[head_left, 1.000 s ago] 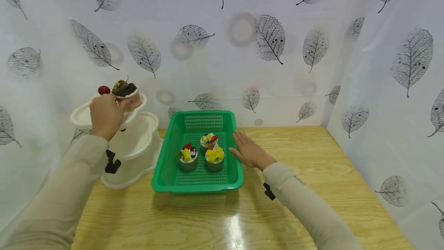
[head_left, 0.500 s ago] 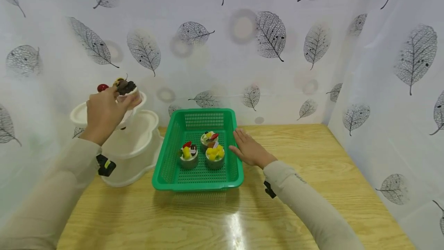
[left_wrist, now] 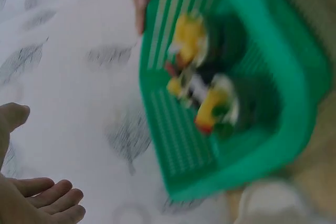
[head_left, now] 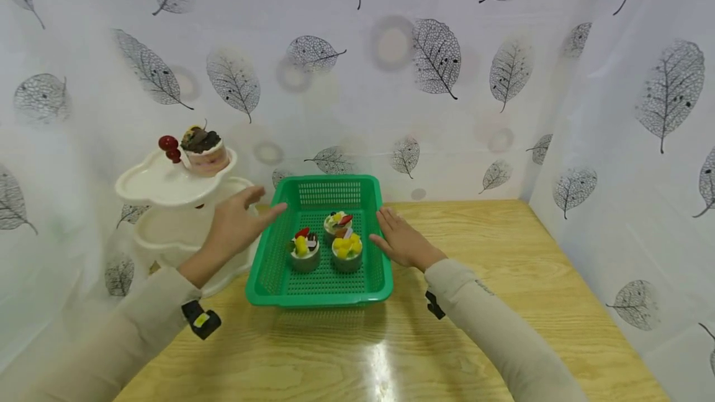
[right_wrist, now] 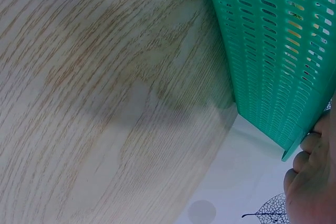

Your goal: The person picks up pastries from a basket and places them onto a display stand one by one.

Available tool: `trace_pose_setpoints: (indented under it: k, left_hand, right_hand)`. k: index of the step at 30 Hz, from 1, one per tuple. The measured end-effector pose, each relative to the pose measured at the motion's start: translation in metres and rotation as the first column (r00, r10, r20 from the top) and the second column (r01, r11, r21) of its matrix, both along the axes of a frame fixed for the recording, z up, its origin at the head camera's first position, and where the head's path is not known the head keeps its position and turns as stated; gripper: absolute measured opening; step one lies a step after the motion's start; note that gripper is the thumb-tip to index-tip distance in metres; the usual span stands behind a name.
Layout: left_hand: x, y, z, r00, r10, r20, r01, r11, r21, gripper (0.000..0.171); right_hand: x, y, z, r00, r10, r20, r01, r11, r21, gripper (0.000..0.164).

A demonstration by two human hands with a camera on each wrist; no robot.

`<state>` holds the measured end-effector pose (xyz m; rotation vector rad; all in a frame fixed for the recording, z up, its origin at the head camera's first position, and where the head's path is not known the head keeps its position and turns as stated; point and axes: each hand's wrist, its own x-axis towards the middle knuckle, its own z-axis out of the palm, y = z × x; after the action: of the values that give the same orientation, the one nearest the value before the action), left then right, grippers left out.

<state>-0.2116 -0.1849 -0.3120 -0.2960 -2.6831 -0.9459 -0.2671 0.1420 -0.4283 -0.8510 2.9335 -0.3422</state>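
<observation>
My left hand (head_left: 237,222), thumb and fingers spread with nothing between them, is at the left rim of a green plastic basket (head_left: 259,298) in the head view. Inside the basket stand three toy dessert cups: a yellow-topped one (head_left: 347,252), one with red and yellow fruit (head_left: 305,257), and one behind (head_left: 337,224). The straight fingers of my right hand (head_left: 406,244) rest at the basket's right rim. A dessert cup with dark chocolate topping (head_left: 206,157) sits on the top tier of a white tiered stand (head_left: 162,182), left of the basket.
Red berry-like balls (head_left: 169,146) stand on the top tier beside the chocolate cup. The stand's lower tier (head_left: 167,228) is partly behind my left hand. Basket and stand are on a wooden table (head_left: 475,303), with a leaf-printed white curtain (head_left: 357,104) behind and at the sides.
My left hand has let go of the chocolate dessert cup on the top tier and moved down and right to the basket's left side. My right hand has stayed at the rim.
</observation>
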Motion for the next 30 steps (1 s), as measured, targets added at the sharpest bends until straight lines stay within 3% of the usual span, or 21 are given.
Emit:
trace_pose_setpoints:
  k: [4,7,13,17,22,30]
  left_hand:
    - [0.008,0.024,-0.027,0.983,-0.088,0.163,0.071,0.992,0.106,0.077]
    - [0.011,0.040,-0.044,0.963,-0.133,0.233,0.096,0.982,0.162,0.082]
    - [0.012,0.064,-0.077,0.945,-0.130,0.299,0.079,0.981,0.177,0.084]
    - [0.012,0.075,-0.099,0.920,-0.127,0.371,0.047,0.975,0.217,0.089]
    - [0.006,0.086,-0.115,0.881,-0.106,0.462,-0.007,0.972,0.235,0.088]
    - [-0.010,0.099,-0.124,0.831,-0.052,0.554,-0.067,0.979,0.193,0.085]
  right_hand:
    - [-0.001,0.001,-0.002,1.000,0.000,-0.006,0.000,1.000,0.001,0.068]
    - [-0.001,0.001,-0.001,1.000,0.001,-0.005,-0.001,1.000,-0.004,0.067]
    - [-0.002,0.000,-0.002,1.000,0.011,-0.020,-0.011,1.000,-0.011,0.067]
    - [-0.002,0.001,-0.003,0.999,0.016,-0.027,-0.017,1.000,-0.015,0.066]
    - [-0.002,0.001,-0.002,1.000,0.011,-0.021,-0.011,1.000,-0.016,0.066]
    - [-0.002,0.000,-0.001,1.000,0.006,-0.021,-0.006,1.000,-0.014,0.067]
